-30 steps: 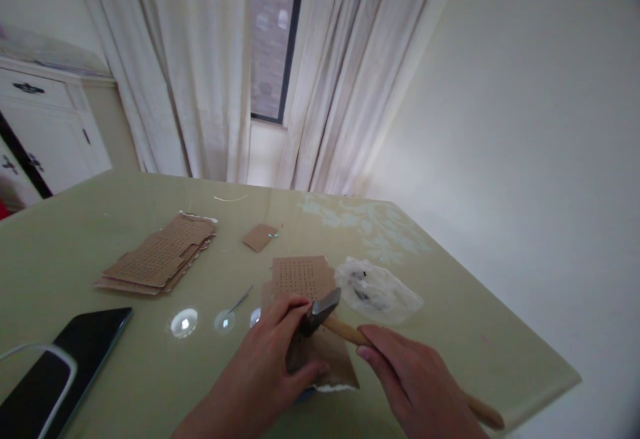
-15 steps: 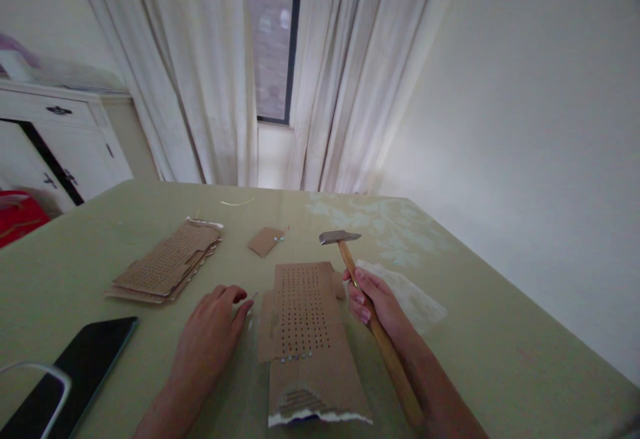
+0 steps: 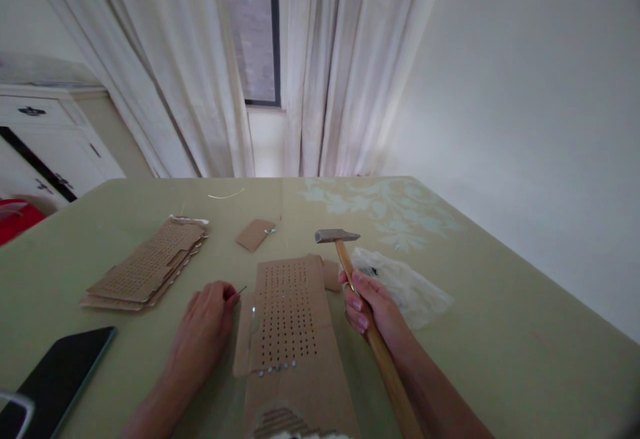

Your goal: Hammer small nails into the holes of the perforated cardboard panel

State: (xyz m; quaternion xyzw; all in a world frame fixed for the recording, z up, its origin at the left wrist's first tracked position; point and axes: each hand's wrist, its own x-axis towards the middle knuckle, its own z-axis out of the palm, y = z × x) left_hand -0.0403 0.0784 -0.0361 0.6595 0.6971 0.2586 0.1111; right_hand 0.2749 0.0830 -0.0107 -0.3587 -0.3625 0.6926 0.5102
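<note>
My right hand (image 3: 369, 302) is wrapped round the wooden handle of a hammer (image 3: 338, 236), its metal head raised past the right side of the cardboard. Between the thumb and finger of my left hand (image 3: 213, 316) is a thin nail (image 3: 243, 290), its end sticking out toward the cardboard. A brown cardboard piece (image 3: 305, 389) lies between my hands, punched with rows of small holes. Several shiny nail heads (image 3: 277, 368) sit in a row just below the holes. The cardboard's near end is torn.
Stacked perforated cardboard (image 3: 145, 262) lies at the left, with a dark tablet-like device (image 3: 60, 372) nearer me. A small cardboard square (image 3: 254, 234) lies beyond the work. A clear plastic bag (image 3: 407, 286) rests right of the hammer. Curtains hang behind the table.
The view has shifted, so the cardboard sits further left and lower. My left hand has closed more tightly round the nail. The hammer stays held up in my right hand.
</note>
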